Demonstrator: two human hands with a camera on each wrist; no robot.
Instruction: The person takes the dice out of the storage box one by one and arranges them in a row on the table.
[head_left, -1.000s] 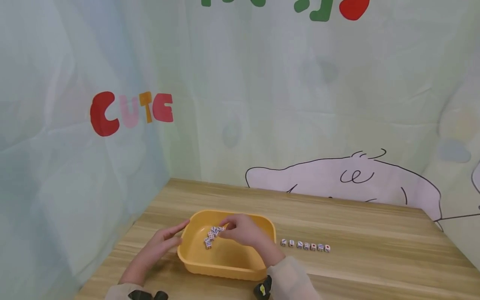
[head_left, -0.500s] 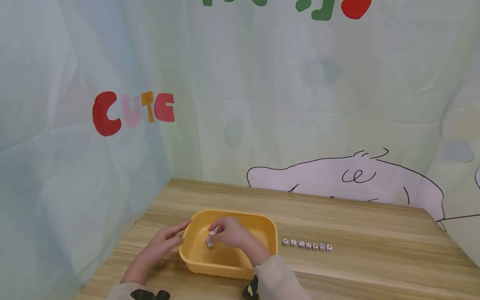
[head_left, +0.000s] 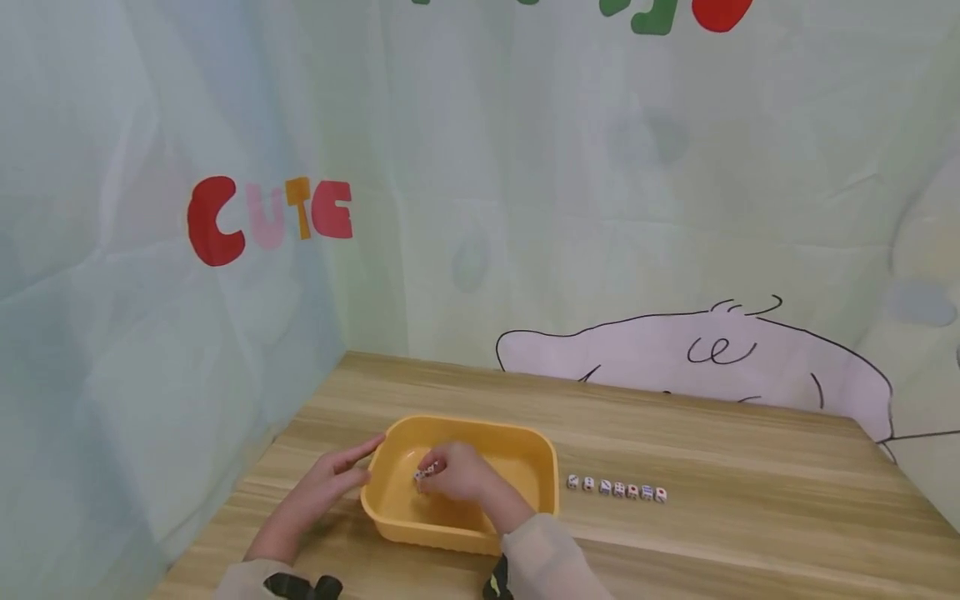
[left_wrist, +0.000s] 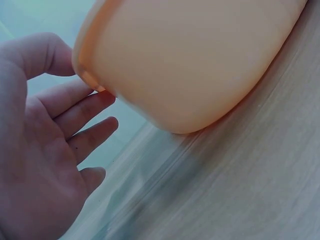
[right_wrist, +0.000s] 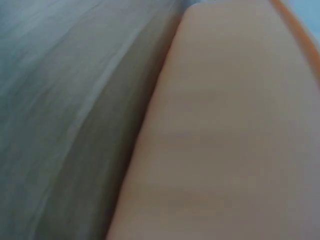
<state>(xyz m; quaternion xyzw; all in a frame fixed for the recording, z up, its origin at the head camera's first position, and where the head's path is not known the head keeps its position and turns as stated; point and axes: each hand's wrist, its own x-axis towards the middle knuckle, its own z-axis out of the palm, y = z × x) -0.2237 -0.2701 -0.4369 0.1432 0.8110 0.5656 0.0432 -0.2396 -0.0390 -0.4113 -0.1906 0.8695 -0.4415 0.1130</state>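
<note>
A yellow plastic basin stands on the wooden table in the head view. My left hand is at its left side with fingers extended, fingertips touching the rim. In the left wrist view, the thumb and fingers of my left hand meet the basin's rim, the lower fingers spread loosely. My right hand reaches into the basin, thumb and index finger bent over small white dice. The hand hides most of these dice, so I cannot tell whether it pinches any. The right wrist view shows only the basin's outer wall.
Right of the basin, several white dice stand in a row on the wooden table. Printed cloth walls enclose the table at the back and sides.
My right hand has moved left and slightly nearer inside the basin, covering more of the dice. The left hand stays at the rim, and the row of dice is unchanged.
</note>
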